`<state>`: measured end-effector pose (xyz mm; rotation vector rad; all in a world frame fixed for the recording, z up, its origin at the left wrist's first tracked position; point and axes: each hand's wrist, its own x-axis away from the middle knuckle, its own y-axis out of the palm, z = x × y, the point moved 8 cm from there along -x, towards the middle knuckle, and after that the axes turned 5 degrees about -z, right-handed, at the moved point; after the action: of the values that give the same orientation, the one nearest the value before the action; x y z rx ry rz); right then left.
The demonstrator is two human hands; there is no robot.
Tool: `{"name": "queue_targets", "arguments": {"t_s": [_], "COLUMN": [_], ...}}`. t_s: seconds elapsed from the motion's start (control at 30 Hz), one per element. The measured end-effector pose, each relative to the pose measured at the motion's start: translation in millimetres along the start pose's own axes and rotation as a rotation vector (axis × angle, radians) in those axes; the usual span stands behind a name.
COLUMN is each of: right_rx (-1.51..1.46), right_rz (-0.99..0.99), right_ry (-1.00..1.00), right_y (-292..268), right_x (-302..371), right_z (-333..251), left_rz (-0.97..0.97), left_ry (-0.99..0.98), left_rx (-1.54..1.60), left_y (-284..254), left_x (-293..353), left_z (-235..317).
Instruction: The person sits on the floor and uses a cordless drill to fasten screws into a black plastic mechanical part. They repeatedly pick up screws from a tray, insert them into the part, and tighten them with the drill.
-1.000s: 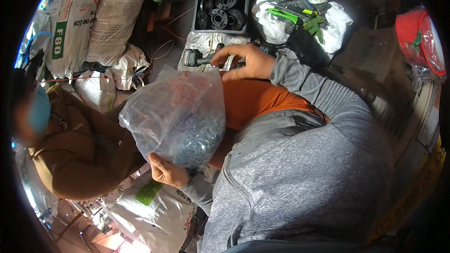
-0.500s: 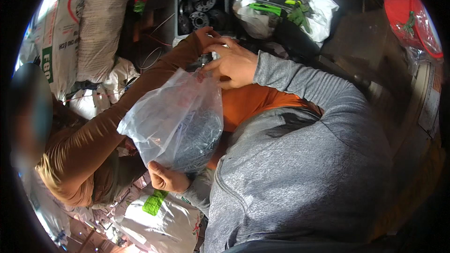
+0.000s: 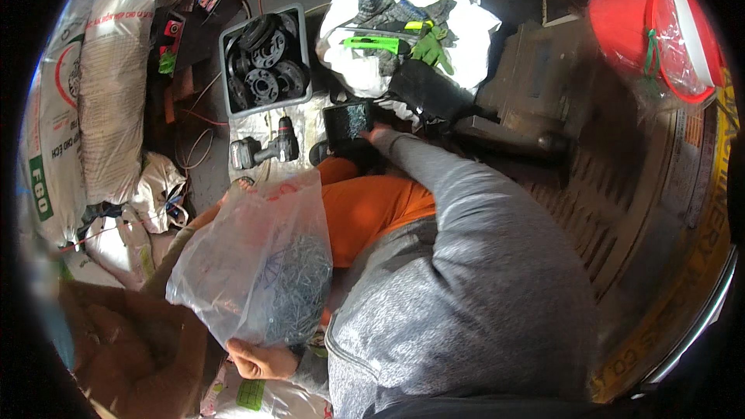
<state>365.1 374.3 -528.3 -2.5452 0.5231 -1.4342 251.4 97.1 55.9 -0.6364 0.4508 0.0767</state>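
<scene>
My left hand (image 3: 260, 358) is closed on the lower edge of a clear plastic bag (image 3: 233, 256), which leans across my lap on its side. A heap of small silvery screws (image 3: 291, 295) shows through the plastic. Ahead of my knees, my right hand (image 3: 378, 133) is closed at the right rim of a small black tray (image 3: 347, 140), its fingers partly in shadow. Small shiny pieces (image 3: 355, 122) lie in that tray. Left of the tray a cordless drill (image 3: 273, 147) rests on a pale sack.
A grey bin (image 3: 225, 81) of round black parts stands ahead. A white sack (image 3: 334, 15) carries gloves and a green cutter (image 3: 371, 43). Tall sacks (image 3: 116, 93) line the left, near a co-worker's brown sleeve (image 3: 116, 341). Red plastic-wrapped goods (image 3: 621, 23) are at far right.
My right hand has left the bag's mouth and reached forward to the black tray. The co-worker's arm has drawn back left, baring the drill. My left hand still holds the bag.
</scene>
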Motion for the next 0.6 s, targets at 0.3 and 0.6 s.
{"name": "queue_targets", "arguments": {"t_s": [0.3,0.6], "right_rx": [0.051,0.294], "right_rz": [0.086,0.171], "right_ry": [0.058,-0.330], "right_y": [-45,-109], "right_x": [43,165], "right_z": [-64,-135], "left_rz": [0.007,-0.227], "left_ry": [-0.087,-0.015], "left_rx": [-0.027,-0.021], "left_y": [-8,17], "left_x": [1,-2], "left_z": [-7,-1]}}
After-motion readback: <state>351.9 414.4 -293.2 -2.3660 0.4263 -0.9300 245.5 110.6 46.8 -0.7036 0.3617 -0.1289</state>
